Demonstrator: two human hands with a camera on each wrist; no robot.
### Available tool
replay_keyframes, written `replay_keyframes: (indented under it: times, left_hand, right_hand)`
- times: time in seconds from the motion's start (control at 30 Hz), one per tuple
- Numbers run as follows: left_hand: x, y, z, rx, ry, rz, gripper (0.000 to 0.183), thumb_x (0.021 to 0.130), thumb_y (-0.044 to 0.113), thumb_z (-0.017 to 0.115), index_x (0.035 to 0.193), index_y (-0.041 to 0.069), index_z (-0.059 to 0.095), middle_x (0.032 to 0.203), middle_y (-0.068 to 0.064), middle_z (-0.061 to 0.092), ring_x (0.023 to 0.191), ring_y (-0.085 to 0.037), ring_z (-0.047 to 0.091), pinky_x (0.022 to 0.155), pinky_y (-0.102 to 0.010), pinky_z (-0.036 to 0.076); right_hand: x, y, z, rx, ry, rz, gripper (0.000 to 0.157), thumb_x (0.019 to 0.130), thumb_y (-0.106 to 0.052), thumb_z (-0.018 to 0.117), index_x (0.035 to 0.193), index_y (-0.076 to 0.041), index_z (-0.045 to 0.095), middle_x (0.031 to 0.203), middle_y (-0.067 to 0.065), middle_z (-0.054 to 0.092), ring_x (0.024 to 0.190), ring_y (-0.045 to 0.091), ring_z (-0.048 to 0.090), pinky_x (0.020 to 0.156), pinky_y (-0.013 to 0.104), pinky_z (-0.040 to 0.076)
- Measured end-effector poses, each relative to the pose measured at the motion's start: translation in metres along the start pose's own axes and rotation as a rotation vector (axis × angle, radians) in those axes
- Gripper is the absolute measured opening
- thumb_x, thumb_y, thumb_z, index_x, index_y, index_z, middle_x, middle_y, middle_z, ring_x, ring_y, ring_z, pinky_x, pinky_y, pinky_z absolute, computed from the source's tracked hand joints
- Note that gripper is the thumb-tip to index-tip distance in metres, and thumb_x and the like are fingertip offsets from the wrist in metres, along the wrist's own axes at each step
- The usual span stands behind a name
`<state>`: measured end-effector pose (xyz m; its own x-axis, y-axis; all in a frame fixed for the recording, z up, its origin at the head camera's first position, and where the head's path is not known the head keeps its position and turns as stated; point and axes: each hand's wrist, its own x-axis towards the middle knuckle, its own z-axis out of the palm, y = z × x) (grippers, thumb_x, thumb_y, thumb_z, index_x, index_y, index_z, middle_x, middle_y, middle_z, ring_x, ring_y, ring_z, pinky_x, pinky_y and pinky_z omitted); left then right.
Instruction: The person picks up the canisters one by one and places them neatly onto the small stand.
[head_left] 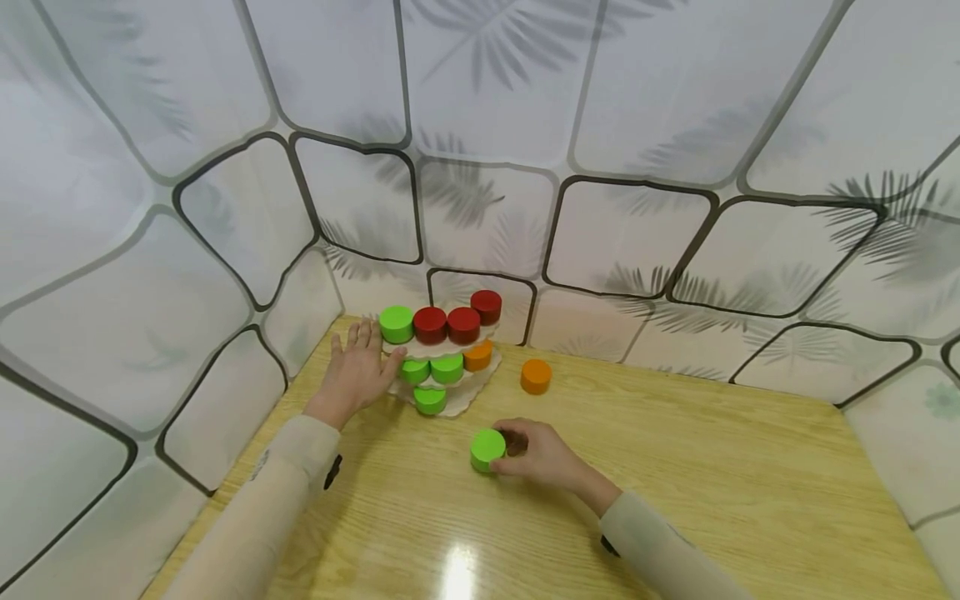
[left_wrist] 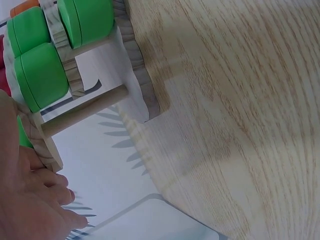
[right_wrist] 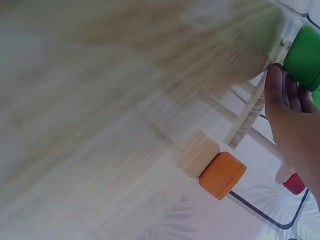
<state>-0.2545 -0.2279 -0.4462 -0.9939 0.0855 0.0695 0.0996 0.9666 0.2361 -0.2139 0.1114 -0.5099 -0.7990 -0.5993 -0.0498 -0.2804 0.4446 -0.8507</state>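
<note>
A tiered wooden stand [head_left: 457, 402] with scalloped shelves stands in the back left corner, loaded with round green, red and orange blocks. My left hand [head_left: 356, 372] holds the left edge of its upper shelf, thumb in front and fingers around the side; the left wrist view shows this hand [left_wrist: 35, 195] by the shelf end. In front of the stand, a green round block [head_left: 487, 450] is pinched between the thumb and fingers of my right hand [head_left: 542, 454]. The right wrist view also shows this green block [right_wrist: 304, 57] at the fingertips.
A loose orange round block [head_left: 536, 377] rests on the wooden table [head_left: 675, 467], right of the stand. Patterned pale walls [head_left: 480, 217] enclose the table's back and sides. Light glares off the tabletop near the front.
</note>
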Motion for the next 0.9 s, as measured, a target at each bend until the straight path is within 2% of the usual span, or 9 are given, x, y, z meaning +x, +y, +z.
replay_keyframes:
  times: [0.17, 0.4, 0.67, 0.9]
  left_hand:
    - [0.000, 0.000, -0.001, -0.002, -0.004, -0.002, 0.084, 0.113, 0.055, 0.025, 0.163, -0.013, 0.016, 0.172, -0.032, 0.015, 0.160, -0.052, 0.014, 0.126, -0.074, 0.011]
    - [0.000, 0.001, -0.001, 0.001, -0.011, -0.003, 0.084, 0.113, 0.054, 0.025, 0.163, -0.013, 0.013, 0.172, -0.032, 0.012, 0.161, -0.051, 0.013, 0.126, -0.073, 0.010]
    - [-0.001, 0.002, -0.001, 0.006, -0.008, -0.001, 0.084, 0.113, 0.054, 0.025, 0.163, -0.013, 0.014, 0.172, -0.032, 0.014, 0.160, -0.051, 0.015, 0.126, -0.073, 0.013]
    - [-0.001, 0.001, -0.001, 0.004, -0.005, 0.003, 0.084, 0.113, 0.054, 0.024, 0.163, -0.013, 0.013, 0.172, -0.032, 0.012, 0.160, -0.052, 0.014, 0.126, -0.074, 0.012]
  right_hand:
    - [0.014, -0.004, 0.003, -0.018, 0.063, 0.022, 0.048, 0.090, -0.026, 0.085, 0.133, -0.010, 0.070, 0.120, 0.002, 0.074, 0.103, 0.013, 0.066, 0.091, 0.027, 0.057]
    - [0.032, -0.010, 0.007, -0.021, 0.136, 0.054, 0.051, 0.091, -0.026, 0.084, 0.137, -0.009, 0.068, 0.122, 0.005, 0.072, 0.105, 0.015, 0.066, 0.093, 0.032, 0.058]
    - [0.048, -0.011, 0.019, -0.016, 0.204, 0.046, 0.046, 0.090, -0.021, 0.083, 0.132, -0.008, 0.070, 0.116, 0.005, 0.074, 0.101, 0.014, 0.066, 0.086, 0.024, 0.057]
    - [0.056, -0.018, 0.023, 0.005, 0.257, 0.039, 0.040, 0.090, -0.021, 0.083, 0.126, -0.006, 0.072, 0.111, 0.009, 0.073, 0.098, 0.019, 0.066, 0.085, 0.028, 0.057]
